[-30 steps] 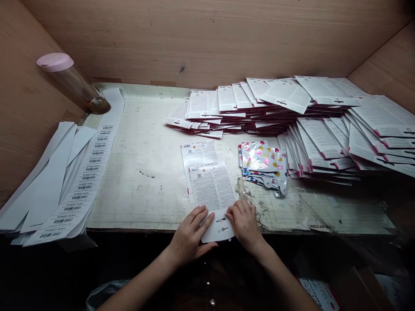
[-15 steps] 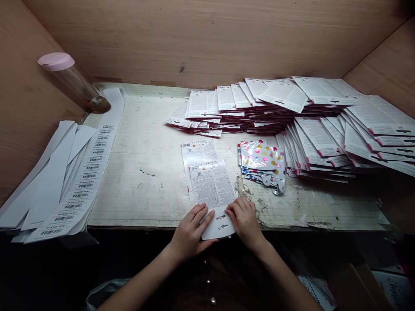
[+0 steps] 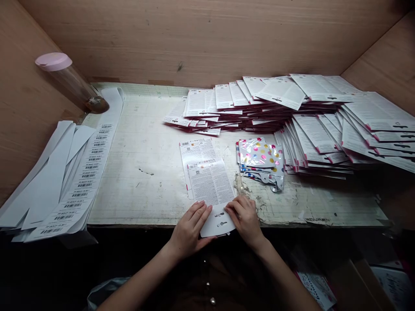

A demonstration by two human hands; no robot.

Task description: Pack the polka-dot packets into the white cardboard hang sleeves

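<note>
A white printed packaging card (image 3: 213,183) lies at the table's front edge, its unprinted end with two cut-out slots toward me. My left hand (image 3: 191,226) grips that end from the left, fingers on top and thumb beneath. On the right, my right hand (image 3: 244,219) pinches the card's edge with curled fingers. Under its far end rests another printed card (image 3: 197,149), partly covered. To the right sits a small pile of folded foil balloons (image 3: 261,157) with coloured dots.
Many printed cards (image 3: 279,93) with pink edges are heaped at the back and right. A barcode label strip (image 3: 87,175) and white paper strips (image 3: 48,181) lie left. A pink-lidded bottle (image 3: 73,82) leans in the left corner. Wooden panels surround the table.
Both hands keep their hold on the card, with only slight finger movement. The whole view has shifted a little.
</note>
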